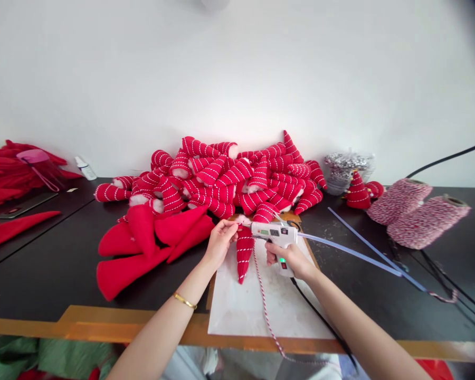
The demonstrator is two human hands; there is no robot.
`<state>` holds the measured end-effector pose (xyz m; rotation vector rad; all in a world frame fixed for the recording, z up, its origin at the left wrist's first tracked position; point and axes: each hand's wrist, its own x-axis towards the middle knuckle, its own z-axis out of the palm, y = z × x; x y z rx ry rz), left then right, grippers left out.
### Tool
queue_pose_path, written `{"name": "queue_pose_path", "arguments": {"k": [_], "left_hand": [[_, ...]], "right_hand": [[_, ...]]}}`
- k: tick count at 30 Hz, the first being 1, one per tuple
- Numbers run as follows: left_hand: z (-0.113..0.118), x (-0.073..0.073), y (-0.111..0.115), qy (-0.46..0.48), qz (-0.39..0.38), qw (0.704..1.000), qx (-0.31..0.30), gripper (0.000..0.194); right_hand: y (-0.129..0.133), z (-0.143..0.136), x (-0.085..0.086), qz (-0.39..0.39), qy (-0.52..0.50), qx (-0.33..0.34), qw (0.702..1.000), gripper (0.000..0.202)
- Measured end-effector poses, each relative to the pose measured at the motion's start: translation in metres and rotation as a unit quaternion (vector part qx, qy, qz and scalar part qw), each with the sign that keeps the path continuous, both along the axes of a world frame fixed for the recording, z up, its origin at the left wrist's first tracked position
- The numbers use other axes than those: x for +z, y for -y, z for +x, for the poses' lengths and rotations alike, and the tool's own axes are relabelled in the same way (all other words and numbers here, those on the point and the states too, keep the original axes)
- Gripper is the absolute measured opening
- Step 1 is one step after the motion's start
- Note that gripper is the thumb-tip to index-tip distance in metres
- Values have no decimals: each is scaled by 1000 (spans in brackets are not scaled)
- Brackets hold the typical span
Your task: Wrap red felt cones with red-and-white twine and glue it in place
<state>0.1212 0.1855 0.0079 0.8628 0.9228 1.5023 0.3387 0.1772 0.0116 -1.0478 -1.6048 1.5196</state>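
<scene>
My right hand [288, 258] is wrapped round the handle of a white hot glue gun [275, 232], which has a glue stick [348, 253] sticking out of its back. The gun's nozzle points left at the top of a red felt cone [244, 256] wound with red-and-white twine. My left hand [224, 237] pinches the cone's wide, stuffed end beside the nozzle. The cone's tip points toward me over a white sheet [237, 311]. From the cone a length of twine [264, 301] runs down over the table's front edge.
Behind lies a heap of twine-wrapped cones [221, 174]. Plain red cones [130, 269] lie left of my left hand. Two twine spools [427, 221], a second glue stick [368, 240] and a clear tub [340, 171] are on the right. The gun's black cord [320, 314] trails toward me.
</scene>
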Motion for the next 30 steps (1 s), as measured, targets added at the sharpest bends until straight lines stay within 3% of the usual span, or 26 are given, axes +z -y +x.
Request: {"name": "queue_pose_path", "arguments": {"k": [8, 30], "left_hand": [[-1, 0, 0, -9, 4, 1000, 7, 38], [1, 2, 2, -32, 10, 999, 1, 38]], "right_hand": [[7, -4, 9, 37, 21, 5, 999, 45], [9, -10, 14, 20, 14, -14, 1000, 44]]}}
